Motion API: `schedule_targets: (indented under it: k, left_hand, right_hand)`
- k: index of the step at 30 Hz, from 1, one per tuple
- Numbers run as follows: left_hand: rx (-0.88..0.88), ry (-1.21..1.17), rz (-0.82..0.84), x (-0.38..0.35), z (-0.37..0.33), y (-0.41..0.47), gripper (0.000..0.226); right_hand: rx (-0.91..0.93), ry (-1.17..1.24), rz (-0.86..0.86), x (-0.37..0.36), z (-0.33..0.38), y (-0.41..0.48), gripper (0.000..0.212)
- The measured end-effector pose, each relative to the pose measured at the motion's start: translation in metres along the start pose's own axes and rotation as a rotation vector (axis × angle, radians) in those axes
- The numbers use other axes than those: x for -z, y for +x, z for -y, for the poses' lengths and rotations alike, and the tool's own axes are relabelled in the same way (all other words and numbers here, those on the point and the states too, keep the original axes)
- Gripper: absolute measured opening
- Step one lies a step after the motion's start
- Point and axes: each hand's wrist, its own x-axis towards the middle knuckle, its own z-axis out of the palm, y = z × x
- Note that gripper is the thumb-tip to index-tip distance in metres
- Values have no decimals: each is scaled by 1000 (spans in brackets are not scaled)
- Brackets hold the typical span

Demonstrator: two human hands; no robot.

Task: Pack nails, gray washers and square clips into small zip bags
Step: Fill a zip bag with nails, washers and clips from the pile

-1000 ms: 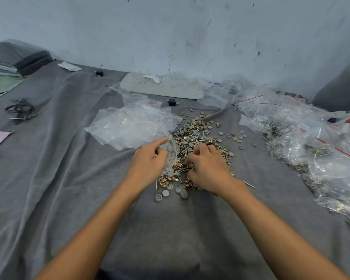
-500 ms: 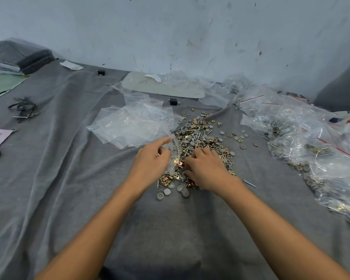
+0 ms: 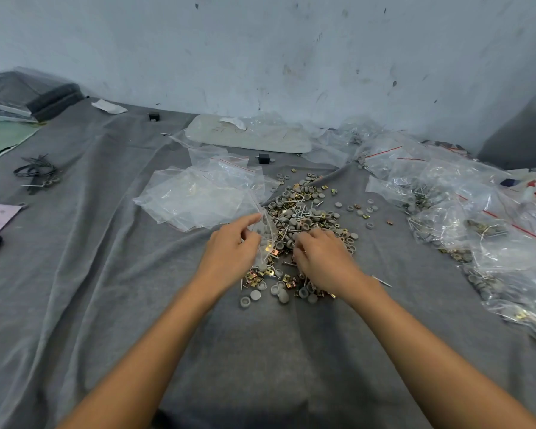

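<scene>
I was mid-fill. My left hand (image 3: 229, 247) pinched the mouth of a small zip bag (image 3: 266, 232) open, just left of my right hand (image 3: 322, 260). That hand's fingers curled down into the pile (image 3: 304, 212) of gray washers (image 3: 256, 295), brass square clips (image 3: 287, 284) and nails (image 3: 381, 281) beneath it; I could not tell whether they gripped anything. Next, I judged, a few pieces had to be carried leftward into the bag. Against half a second earlier, both hands had barely shifted.

Makeshift packing workshop: scuffed wall (image 3: 291, 51), gray cloth (image 3: 106, 274), hardware heap (image 3: 304, 218), filled bags (image 3: 446, 199).
</scene>
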Motion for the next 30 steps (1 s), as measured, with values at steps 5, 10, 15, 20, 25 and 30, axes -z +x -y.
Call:
schedule_targets:
  k: [5,10,15,20,25,30]
  left_hand:
    - [-1,-17,11,-3,-2,0,47]
    - [16,7,0,-2,-2,1,50]
    - [17,18,-4,-2,-3,2,50]
    - [18,29,-8,-2,-2,3,49]
    - [22,30,-11,-1,-2,3,48]
    - [36,9,-5,-3,-3,4,52]
  right_hand:
    - [-203,544,-85,14,-4,5,19]
    - [-198,890,-65,30,7,10,13]
    - [-31,674,-74,42,22,11,13]
    - [2,526,-55,47,29,10,11]
    - [7,509,-100,49,29,10,13]
    - [-20,526,-32,54,33,11,20]
